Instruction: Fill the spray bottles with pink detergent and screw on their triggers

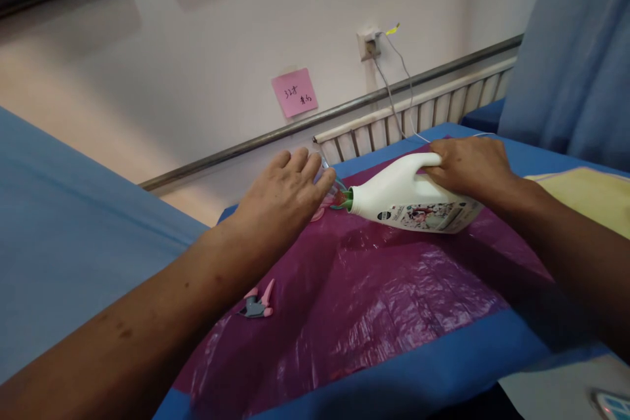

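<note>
Because it is tipped nearly on its side, the jug point(394, 193) will probably carry its weight unevenly, with any liquid inside running towards the mouth. Its walls look like moulded plastic: firm enough to keep their shape, likely to give a little under a squeeze, hardly fragile. Being smooth, it could turn slippery if wetted. The best hold is the built-in handle point(427, 159), and the right hand point(465, 161) is clamped there; a palm under the belly would help if it proves heavy.

The jug is over the purple sheet point(374, 295), its mouth turned left towards a clear vessel point(338, 186) at the left hand point(290, 187). That vessel looks light and thin-walled, best taken round the body, but the hand covers most of it, so I cannot tell whether the fingers are clamped on it or merely rest there.

As for looks, the jug is creamy white, with a rounded shoulder sloping to a short neck, a green spout point(349, 201) in the mouth and a flowery label point(433, 215) along its near side
</note>
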A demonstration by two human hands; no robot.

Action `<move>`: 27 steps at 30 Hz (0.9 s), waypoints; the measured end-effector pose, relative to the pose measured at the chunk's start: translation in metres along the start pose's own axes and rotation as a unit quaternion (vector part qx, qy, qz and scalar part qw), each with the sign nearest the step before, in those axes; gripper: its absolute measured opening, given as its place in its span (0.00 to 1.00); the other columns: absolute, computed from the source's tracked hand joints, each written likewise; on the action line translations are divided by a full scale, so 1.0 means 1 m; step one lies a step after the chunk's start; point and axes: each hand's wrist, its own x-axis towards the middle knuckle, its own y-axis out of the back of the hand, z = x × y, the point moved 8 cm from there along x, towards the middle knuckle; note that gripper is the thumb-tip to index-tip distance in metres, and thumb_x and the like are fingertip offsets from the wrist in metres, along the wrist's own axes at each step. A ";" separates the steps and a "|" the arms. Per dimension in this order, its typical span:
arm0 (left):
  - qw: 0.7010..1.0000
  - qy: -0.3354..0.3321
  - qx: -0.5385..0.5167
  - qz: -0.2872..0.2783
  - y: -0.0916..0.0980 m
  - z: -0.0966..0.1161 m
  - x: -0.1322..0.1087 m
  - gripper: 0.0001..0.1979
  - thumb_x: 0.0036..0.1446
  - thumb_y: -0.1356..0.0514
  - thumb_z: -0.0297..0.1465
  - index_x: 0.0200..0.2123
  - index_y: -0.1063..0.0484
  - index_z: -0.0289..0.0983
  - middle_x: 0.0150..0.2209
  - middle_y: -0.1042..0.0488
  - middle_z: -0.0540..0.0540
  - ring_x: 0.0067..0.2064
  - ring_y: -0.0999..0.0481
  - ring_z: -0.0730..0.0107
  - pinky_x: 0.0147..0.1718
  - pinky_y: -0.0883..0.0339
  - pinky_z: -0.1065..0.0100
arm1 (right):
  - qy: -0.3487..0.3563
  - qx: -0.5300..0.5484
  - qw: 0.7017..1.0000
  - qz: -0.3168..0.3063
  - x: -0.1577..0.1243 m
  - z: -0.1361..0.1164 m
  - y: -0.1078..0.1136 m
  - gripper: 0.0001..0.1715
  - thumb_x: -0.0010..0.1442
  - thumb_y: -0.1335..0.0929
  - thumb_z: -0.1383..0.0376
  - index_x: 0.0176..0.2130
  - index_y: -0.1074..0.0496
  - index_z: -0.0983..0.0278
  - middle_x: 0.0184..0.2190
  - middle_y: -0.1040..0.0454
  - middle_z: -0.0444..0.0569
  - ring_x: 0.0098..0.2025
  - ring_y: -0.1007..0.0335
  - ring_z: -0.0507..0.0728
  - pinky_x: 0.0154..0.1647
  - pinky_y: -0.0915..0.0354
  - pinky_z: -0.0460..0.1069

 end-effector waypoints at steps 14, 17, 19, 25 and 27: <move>0.986 0.120 -0.119 0.018 -0.023 -0.026 -0.003 0.39 0.60 0.36 0.21 0.74 0.36 0.41 0.70 0.29 0.32 0.70 0.30 0.35 0.63 0.31 0.42 | -0.030 0.041 0.999 0.020 -0.007 0.022 0.005 0.36 0.72 0.40 0.41 0.57 0.18 0.60 0.46 0.15 0.62 0.39 0.27 0.64 0.36 0.52 0.56; 0.975 0.152 -0.158 0.035 -0.027 -0.028 -0.008 0.40 0.59 0.34 0.23 0.74 0.37 0.41 0.71 0.30 0.32 0.70 0.30 0.36 0.64 0.30 0.42 | -0.040 0.042 0.998 0.015 -0.008 0.029 0.003 0.34 0.72 0.39 0.43 0.56 0.18 0.60 0.46 0.16 0.63 0.40 0.27 0.65 0.37 0.51 0.56; 0.964 0.167 -0.200 0.055 -0.032 -0.026 -0.011 0.39 0.61 0.34 0.25 0.74 0.38 0.40 0.70 0.30 0.32 0.69 0.28 0.37 0.64 0.30 0.42 | -0.047 0.046 0.998 0.018 -0.009 0.035 0.001 0.32 0.71 0.38 0.44 0.55 0.18 0.60 0.46 0.16 0.62 0.39 0.27 0.65 0.36 0.51 0.55; 0.857 0.229 -0.443 0.131 -0.068 0.002 -0.015 0.40 0.63 0.33 0.29 0.75 0.41 0.42 0.70 0.28 0.36 0.70 0.27 0.45 0.69 0.31 0.41 | -0.094 0.104 0.989 0.058 -0.015 0.067 -0.010 0.25 0.69 0.36 0.49 0.49 0.18 0.60 0.44 0.15 0.62 0.40 0.26 0.66 0.37 0.46 0.57; 0.799 0.266 -0.521 0.140 -0.081 0.017 -0.019 0.41 0.63 0.32 0.31 0.76 0.41 0.44 0.73 0.31 0.36 0.74 0.30 0.44 0.72 0.35 0.39 | -0.123 0.154 0.978 0.069 -0.020 0.083 -0.015 0.22 0.67 0.35 0.51 0.45 0.19 0.60 0.42 0.16 0.61 0.41 0.25 0.68 0.38 0.41 0.58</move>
